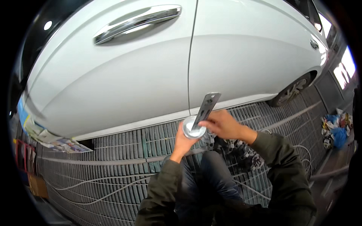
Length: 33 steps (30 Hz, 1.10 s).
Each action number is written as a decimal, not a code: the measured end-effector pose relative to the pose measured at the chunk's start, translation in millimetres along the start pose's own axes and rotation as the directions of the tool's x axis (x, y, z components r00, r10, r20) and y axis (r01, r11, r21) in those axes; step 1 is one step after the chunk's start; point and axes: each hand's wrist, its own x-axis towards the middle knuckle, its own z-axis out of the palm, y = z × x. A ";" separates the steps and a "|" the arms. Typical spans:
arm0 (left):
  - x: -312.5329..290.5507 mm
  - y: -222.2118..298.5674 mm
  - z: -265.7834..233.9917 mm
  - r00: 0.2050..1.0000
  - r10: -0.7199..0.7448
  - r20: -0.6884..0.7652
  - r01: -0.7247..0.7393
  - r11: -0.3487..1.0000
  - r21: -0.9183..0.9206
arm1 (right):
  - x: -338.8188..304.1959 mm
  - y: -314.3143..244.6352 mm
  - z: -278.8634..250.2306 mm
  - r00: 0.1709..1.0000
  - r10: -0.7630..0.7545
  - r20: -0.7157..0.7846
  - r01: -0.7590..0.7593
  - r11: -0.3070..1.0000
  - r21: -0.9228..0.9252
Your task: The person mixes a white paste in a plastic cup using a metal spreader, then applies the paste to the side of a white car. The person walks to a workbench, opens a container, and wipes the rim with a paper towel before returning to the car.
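Note:
My left hand [182,144] is wrapped round a small round cup [184,130] with a pale, silvery inside. A flat metal mixing stick [210,101], with slots and a hole at its top end, stands tilted in the cup. Its lower end is inside the cup, against the pale contents. Closed on the stick just above the cup's rim is my right hand [223,125]. Both hands are in front of my knees, close to the lower sill of a white car [151,83].
Chrome door handles [139,23] stick out from the car's side. Masking paper [52,139] covers its lower left end. Hoses [102,197] run over the slatted grate floor [124,165]. Crumpled rags or wrappers [337,128] are piled at the right, and a cardboard box [38,187] stands at the left.

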 end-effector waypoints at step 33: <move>20.7 449.8 285.8 0.582 -0.542 0.606 0.616 0.780 0.107 | -446.8 -243.0 -226.1 -0.516 0.843 -0.152 -0.782 -0.390 0.486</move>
